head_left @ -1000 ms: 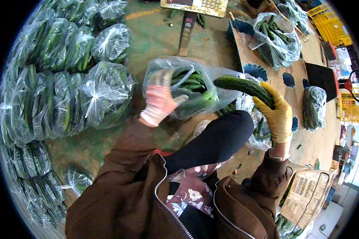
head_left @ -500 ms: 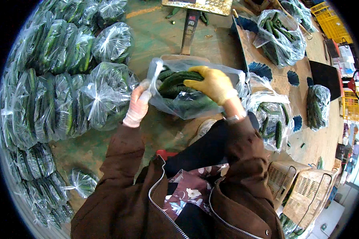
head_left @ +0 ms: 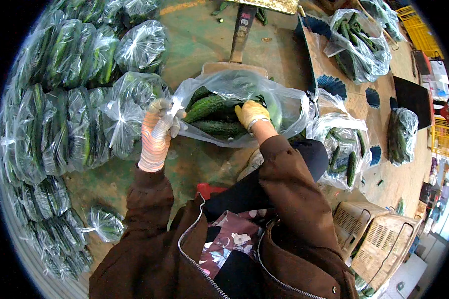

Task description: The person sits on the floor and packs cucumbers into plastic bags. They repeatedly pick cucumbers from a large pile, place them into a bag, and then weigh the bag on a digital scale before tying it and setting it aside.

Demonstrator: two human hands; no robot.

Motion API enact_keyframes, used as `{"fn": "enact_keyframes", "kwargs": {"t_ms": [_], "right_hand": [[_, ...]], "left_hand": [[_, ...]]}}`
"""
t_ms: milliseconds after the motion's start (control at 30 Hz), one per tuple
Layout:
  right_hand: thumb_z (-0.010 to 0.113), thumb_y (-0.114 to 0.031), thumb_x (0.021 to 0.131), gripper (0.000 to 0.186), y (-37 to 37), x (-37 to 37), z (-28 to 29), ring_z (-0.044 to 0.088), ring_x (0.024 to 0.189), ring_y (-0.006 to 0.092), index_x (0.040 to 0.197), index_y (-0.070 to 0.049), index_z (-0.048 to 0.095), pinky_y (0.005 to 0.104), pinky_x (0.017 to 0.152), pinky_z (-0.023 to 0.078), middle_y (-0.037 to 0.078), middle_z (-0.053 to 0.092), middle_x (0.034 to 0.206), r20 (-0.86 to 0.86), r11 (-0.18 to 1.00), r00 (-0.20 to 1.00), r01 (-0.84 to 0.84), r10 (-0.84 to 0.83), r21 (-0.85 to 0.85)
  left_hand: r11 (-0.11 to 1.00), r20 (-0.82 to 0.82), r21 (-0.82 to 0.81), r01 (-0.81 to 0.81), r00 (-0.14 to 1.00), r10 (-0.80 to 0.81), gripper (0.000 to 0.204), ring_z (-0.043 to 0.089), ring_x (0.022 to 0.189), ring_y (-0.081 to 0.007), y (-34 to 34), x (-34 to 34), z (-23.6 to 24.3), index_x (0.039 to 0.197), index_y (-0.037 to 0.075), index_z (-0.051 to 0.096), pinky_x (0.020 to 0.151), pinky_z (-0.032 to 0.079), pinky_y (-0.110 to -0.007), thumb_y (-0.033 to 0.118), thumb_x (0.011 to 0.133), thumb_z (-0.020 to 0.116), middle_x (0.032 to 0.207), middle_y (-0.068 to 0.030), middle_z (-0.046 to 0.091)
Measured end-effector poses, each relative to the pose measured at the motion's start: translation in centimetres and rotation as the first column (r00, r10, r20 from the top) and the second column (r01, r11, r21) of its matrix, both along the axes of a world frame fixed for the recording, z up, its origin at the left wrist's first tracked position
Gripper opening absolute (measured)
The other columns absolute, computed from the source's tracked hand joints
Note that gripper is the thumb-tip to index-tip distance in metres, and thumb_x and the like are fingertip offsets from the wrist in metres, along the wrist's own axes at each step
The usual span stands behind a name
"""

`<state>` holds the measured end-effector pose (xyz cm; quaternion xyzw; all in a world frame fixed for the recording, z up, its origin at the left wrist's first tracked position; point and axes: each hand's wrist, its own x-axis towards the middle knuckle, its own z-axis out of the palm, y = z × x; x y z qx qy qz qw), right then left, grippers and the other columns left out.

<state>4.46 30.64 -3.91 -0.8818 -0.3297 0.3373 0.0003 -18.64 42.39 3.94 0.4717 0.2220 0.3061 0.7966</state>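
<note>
A clear plastic bag point(head_left: 234, 78) with several dark green cucumbers point(head_left: 212, 107) in it lies before me, its mouth wide. My left hand point(head_left: 159, 124), in a striped glove with grey fingers, is closed on the bag's left edge. Inside the bag, my right hand point(head_left: 253, 115) in a yellow glove is curled against the right ends of the cucumbers. Its fingertips are partly hidden, and I cannot make out what they hold.
Filled, tied cucumber bags point(head_left: 80, 129) are stacked along the left. Beyond my bag stands a scale point(head_left: 239, 37). At right are an opened bag of cucumbers point(head_left: 341, 154), another on the cardboard point(head_left: 356, 42), and beige plastic crates point(head_left: 384, 244). A red object point(head_left: 209, 190) sits near my knee.
The bag's mouth has spread wider. My right hand has moved left and down, deeper among the cucumbers, which now lie lower in the bag. My left hand has shifted slightly left, still on the edge.
</note>
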Motion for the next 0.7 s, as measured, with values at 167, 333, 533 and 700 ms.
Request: {"fn": "enact_keyframes", "kwargs": {"t_ms": [167,333,533,700], "right_hand": [[0.051,-0.047,0.083,0.061,-0.9,-1.0,-1.4,0.057,0.109,0.0327,0.12,0.002,0.047,0.0412,0.092,0.042,0.023,0.058,0.117,0.005,0.994,0.995,0.096,-0.096,-0.047],[0.064,-0.049,0.075,0.059,-1.2,-1.0,0.7,0.06,0.106,0.0266,0.115,-0.008,0.052,0.0418,0.091,0.039,0.013,0.062,0.112,0.049,0.994,0.993,0.108,-0.107,-0.008],[0.069,-0.048,0.073,0.042,-2.1,-1.5,0.2,0.058,0.104,0.024,0.102,-0.018,0.066,0.0457,0.082,0.039,0.006,0.063,0.11,0.227,0.982,0.956,-0.189,0.187,-0.016],[0.065,-0.045,0.077,0.038,-2.7,-1.0,0.0,0.053,0.109,0.0273,0.105,-0.02,0.065,0.0479,0.083,0.038,0.006,0.063,0.107,0.257,0.979,0.95,-0.197,0.18,0.045]], "left_hand": [[0.998,0.111,0.053,-0.04,0.993,0.034,0.039,0.052,0.063,-0.0099,-0.7,2.2,1.3,0.119,0.004,0.048,0.07,0.054,-0.03,0.012,0.084,0.062,0.103,-0.0185,0.059],[0.995,0.13,0.086,-0.043,0.991,0.031,0.038,0.056,0.071,-0.0114,-1.3,3.2,1.6,0.12,0.004,0.048,0.071,0.054,-0.031,0.01,0.084,0.061,0.108,-0.0175,0.059],[0.992,0.108,0.115,-0.046,0.994,0.034,0.035,0.056,0.074,-0.0118,-2.2,3.9,2.2,0.119,0.004,0.049,0.072,0.054,-0.032,0.009,0.085,0.059,0.109,-0.015,0.058],[0.986,0.104,0.167,-0.023,0.995,0.006,0.034,0.056,0.074,-0.0117,-2.8,4.4,2.6,0.118,0.004,0.049,0.072,0.053,-0.03,0.008,0.086,0.058,0.108,-0.013,0.058]]}}
